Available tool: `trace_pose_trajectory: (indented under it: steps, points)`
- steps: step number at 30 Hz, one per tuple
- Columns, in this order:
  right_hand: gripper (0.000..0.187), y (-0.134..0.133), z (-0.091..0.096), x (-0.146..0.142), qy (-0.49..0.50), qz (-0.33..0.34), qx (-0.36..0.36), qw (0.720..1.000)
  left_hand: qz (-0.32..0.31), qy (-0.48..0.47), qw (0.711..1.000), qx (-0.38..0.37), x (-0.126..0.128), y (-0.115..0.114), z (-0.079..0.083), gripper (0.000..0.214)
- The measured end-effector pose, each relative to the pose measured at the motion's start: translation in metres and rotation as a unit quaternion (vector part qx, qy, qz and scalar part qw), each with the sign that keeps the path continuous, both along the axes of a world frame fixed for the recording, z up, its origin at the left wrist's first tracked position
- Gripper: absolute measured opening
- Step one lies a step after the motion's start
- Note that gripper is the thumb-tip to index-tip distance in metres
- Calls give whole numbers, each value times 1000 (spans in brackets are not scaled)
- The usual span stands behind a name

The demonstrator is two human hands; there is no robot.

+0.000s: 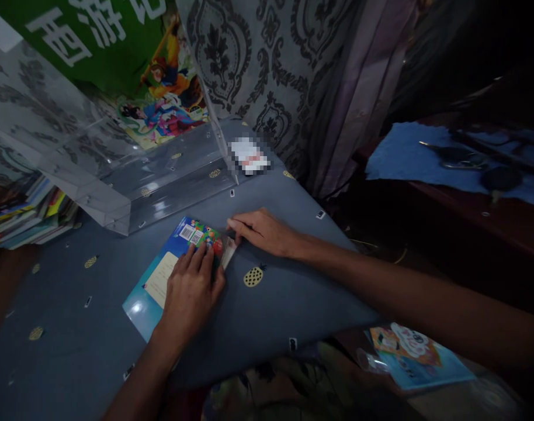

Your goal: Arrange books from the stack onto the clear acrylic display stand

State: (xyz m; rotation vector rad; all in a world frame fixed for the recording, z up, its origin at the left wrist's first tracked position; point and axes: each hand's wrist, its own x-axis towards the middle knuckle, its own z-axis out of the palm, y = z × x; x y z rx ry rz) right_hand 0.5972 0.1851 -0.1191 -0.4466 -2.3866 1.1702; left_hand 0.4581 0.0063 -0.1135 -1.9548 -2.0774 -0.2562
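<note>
Nearest the camera, the left forearm [144, 374] slants up from 7 o'clock, taking the book as the clock's centre. Its left hand [192, 286] lies palm down on the book [162, 275], fingers loosely side by side, thumb set apart toward the right-hand edge. The right hand [258, 231] comes in at 2 o'clock, thumb and forefinger close together beside a pale paper strip [229, 251] at that edge (whether they pinch it, I cannot tell).

The book rests flat and askew on the desk [293, 292], blue back cover up. It looks thin and light, bendy rather than stiff; the shine at its lower left corner suggests a slippery cover. A flat palm should steady it, and the bare left-hand edge seems a good place to take hold; paper corners would crease easily.

Farther out, a clear plastic stand [87, 204] sits toward 11 o'clock, a green picture book [87, 70] beyond it. A pile of books [34, 213] lies between 9 and 10, a small white card [249, 155] at 1, a blue cloth [394, 152] past 2, and a blue packet [425, 362] below the desk, between 3 and 4.
</note>
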Motion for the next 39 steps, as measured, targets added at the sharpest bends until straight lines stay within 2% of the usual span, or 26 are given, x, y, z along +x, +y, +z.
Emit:
trace_pose_trajectory:
  steps: [15, 19, 24, 31, 39]
  points:
    - [48, 1, 5, 2, 0, -2, -32, 999, 3, 7, 1000, -11, 1, 0, 2, 35]
    - [44, 0, 4, 1, 47, -25, -58, 997, -1, 0, 1000, -8, 0, 0, 2, 35]
    - [48, -2, 4, 1, 96, -39, -58, 993, 1, -7, 1000, -8, 0, 0, 1, 35]
    - [48, -1, 4, 3, 7, 2, -6, 1000, 1, -4, 1000, -5, 1, 0, 1, 35]
    - [48, -1, 6, 2, 11, 8, 0, 1000, 3, 0, 1000, -6, 0, 0, 0, 36]
